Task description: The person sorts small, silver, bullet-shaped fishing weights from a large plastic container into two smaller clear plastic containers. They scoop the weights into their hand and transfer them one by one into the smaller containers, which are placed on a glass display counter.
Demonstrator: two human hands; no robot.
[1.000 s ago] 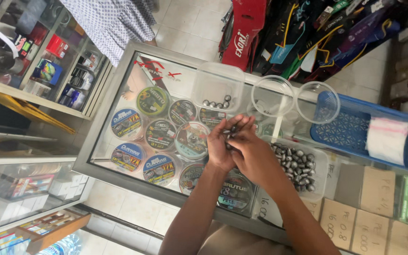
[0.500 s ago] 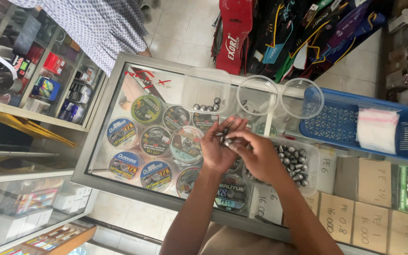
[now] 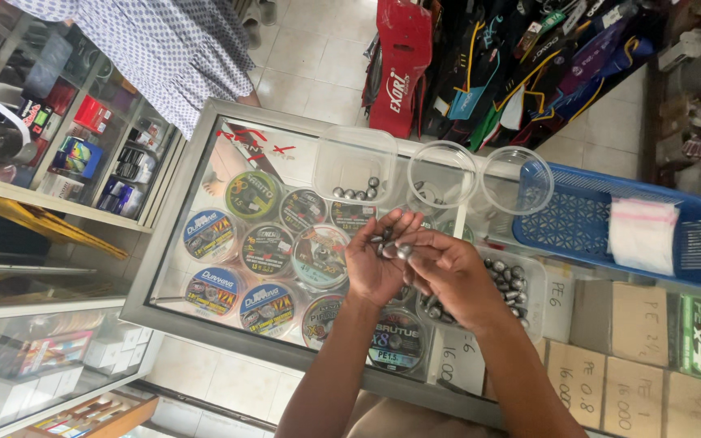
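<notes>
Small grey metal weights (image 3: 389,243) lie in the cupped, open palm of the left hand (image 3: 376,264), just below the frame's centre. The right hand (image 3: 446,272) sits against it, fingers pinched on one weight at the palm's edge. Both hands hover above a glass surface (image 3: 204,170) with spools of line (image 3: 268,250) showing beneath it. More weights fill a clear tub (image 3: 521,284) just right of the hands. Above them, a square clear tub (image 3: 354,166) holds a few weights, beside two round clear cups (image 3: 441,174). A blue basket (image 3: 602,223) occupies the right. The surface's left part lies bare to its metal edge.
</notes>
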